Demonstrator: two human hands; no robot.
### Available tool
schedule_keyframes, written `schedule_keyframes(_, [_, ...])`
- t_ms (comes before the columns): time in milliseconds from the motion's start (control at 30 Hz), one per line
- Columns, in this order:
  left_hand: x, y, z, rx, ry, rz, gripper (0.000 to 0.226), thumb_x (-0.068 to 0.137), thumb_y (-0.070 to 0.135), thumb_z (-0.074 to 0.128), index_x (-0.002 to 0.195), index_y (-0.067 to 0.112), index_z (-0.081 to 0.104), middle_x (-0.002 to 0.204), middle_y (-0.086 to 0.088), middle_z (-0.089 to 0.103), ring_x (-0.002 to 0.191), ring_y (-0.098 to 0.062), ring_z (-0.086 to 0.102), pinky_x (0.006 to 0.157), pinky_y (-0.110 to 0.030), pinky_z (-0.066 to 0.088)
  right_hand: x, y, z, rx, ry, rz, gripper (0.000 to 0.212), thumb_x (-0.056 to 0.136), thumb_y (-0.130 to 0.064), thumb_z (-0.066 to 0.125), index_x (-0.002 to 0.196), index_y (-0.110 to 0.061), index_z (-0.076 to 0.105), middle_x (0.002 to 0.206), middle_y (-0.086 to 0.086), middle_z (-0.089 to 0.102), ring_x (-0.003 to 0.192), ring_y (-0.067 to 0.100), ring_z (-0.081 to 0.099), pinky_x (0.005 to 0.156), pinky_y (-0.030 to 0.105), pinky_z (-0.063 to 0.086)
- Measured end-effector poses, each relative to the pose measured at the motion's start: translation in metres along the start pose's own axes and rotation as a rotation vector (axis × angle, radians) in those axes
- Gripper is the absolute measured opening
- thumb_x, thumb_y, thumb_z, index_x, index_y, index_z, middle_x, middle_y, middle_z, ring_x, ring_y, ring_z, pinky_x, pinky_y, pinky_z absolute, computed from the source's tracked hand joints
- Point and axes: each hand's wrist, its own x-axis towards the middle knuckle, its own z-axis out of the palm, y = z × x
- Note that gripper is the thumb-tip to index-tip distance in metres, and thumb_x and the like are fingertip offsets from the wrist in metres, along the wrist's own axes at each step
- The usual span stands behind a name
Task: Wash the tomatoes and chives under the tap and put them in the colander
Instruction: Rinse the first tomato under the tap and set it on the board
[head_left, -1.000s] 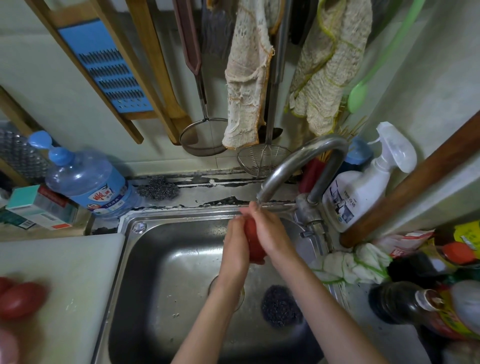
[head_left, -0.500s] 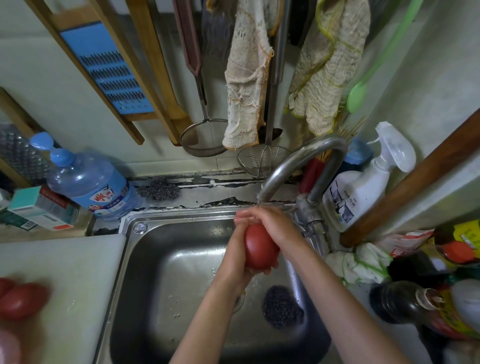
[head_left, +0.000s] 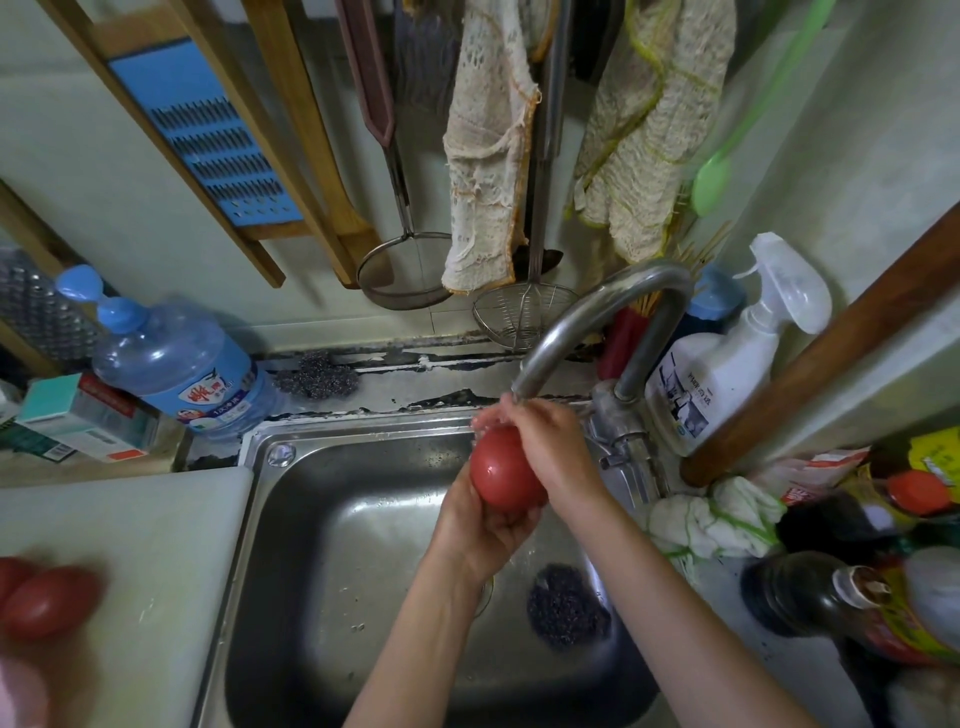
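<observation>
The steel sink (head_left: 332, 545) fills the middle of the view, its basin wet and sunk into a pale surface (head_left: 130, 545) that runs off to the left. On the wall behind hang a wooden-framed blue grater (head_left: 208, 140), two worn knitted cloths (head_left: 488, 171) and a pair of wire skimmers (head_left: 524, 312). A large blue water bottle (head_left: 182, 364) lies tilted at the sink's back left corner, and a white spray bottle (head_left: 727, 358) stands just right of the curved metal tap (head_left: 587, 322). Dark sauce bottles (head_left: 831, 597) crowd the right edge. Under the tap's mouth, over the basin, both hands hold one red tomato (head_left: 504, 475): the left hand (head_left: 483, 530) cups it from below with fingers curled up around it, and the right hand (head_left: 550, 452) lies over its upper right side, so each grip is closed on the fruit. Water splashes where the spout meets the right fingers. More tomatoes (head_left: 47, 600), blurred, rest on the surface at the far left, well apart from the sink. A dark steel scourer (head_left: 566, 605) sits on the basin floor near the drain, and a second scourer (head_left: 317, 374) lies on the ledge behind the sink.
</observation>
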Motion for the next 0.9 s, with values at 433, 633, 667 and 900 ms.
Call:
schedule_keyframes(433, [-0.012,0.002,0.004,0.135,-0.126,0.234,0.054,0.091,0.056,0.04,0.116,0.015,0.065,0.102,-0.008,0.072,0.093,-0.018,0.069,0.066,-0.029,0.056,-0.018,0.02,0.013,-0.211,0.321,-0.396,0.016,0.091,-0.025,0.06,0.086,-0.012,0.068,0.081,-0.003,0.068,0.078,0.006,0.064,0.075,0.017,0.049])
schedule_keyframes(633, [-0.009,0.006,0.004,0.215,-0.133,0.289,0.057,0.088,0.062,0.04,0.107,0.016,0.068,0.094,-0.008,0.074,0.083,-0.02,0.071,0.059,-0.03,0.056,-0.021,0.009,0.0,-0.106,0.148,-0.147,0.023,0.094,-0.036,0.053,0.095,-0.021,0.071,0.089,-0.008,0.071,0.085,0.0,0.063,0.08,0.019,0.044])
schedule_keyframes(667, [-0.007,0.007,0.003,0.206,-0.126,0.308,0.054,0.093,0.057,0.036,0.1,0.015,0.069,0.083,-0.005,0.074,0.077,-0.018,0.07,0.058,-0.027,0.055,-0.028,0.011,0.003,-0.263,0.106,-0.209,0.032,0.095,-0.041,0.048,0.106,-0.018,0.067,0.101,-0.004,0.069,0.094,0.0,0.061,0.087,0.019,0.043])
schedule_keyframes(900, [-0.007,0.006,-0.001,0.454,-0.068,0.563,0.029,0.102,0.025,0.036,0.093,0.021,0.064,0.08,0.006,0.066,0.074,0.006,0.066,0.067,-0.017,0.05,-0.034,0.005,0.007,-0.78,0.042,-0.499,0.05,0.099,-0.035,0.025,0.116,-0.007,0.063,0.119,0.01,0.066,0.11,0.022,0.06,0.1,0.034,0.045])
